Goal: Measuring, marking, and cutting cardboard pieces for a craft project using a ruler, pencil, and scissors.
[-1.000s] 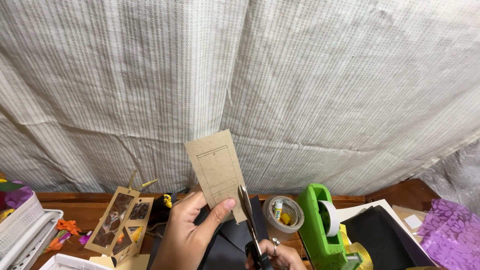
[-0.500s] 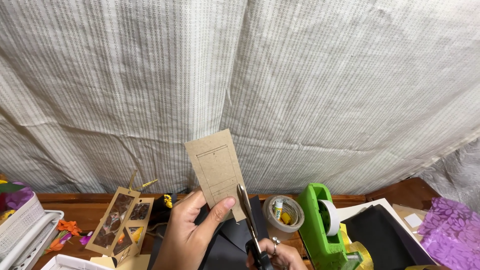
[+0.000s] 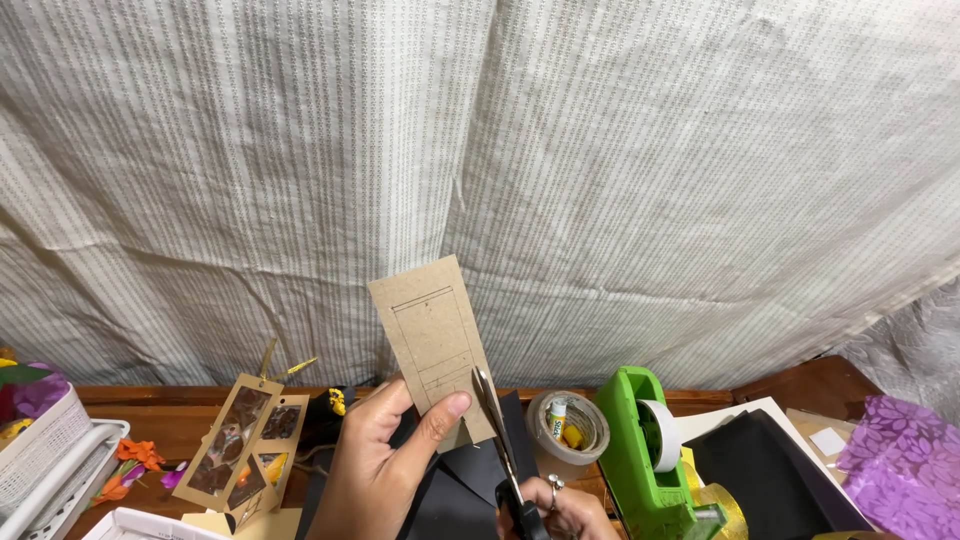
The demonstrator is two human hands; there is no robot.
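My left hand (image 3: 375, 465) holds up a brown card rectangle (image 3: 428, 335) with pencil lines drawn on it, thumb pressed on its lower part. My right hand (image 3: 560, 508), at the bottom edge with a ring on one finger, grips scissors (image 3: 495, 430). The scissor blades point upward and sit at the card's lower right edge. Most of the right hand is cut off by the frame.
A wooden table (image 3: 170, 420) holds brown window bookmarks (image 3: 240, 440), black paper (image 3: 760, 465), a tape roll with a glue stick inside (image 3: 568, 425), a green tape dispenser (image 3: 640, 455), purple patterned paper (image 3: 905, 450), a white basket (image 3: 35, 450) and orange scraps (image 3: 135, 455). A pale curtain (image 3: 500, 150) hangs behind.
The scissors have crept slightly upward along the card's lower right edge. The card and left hand stay where they were.
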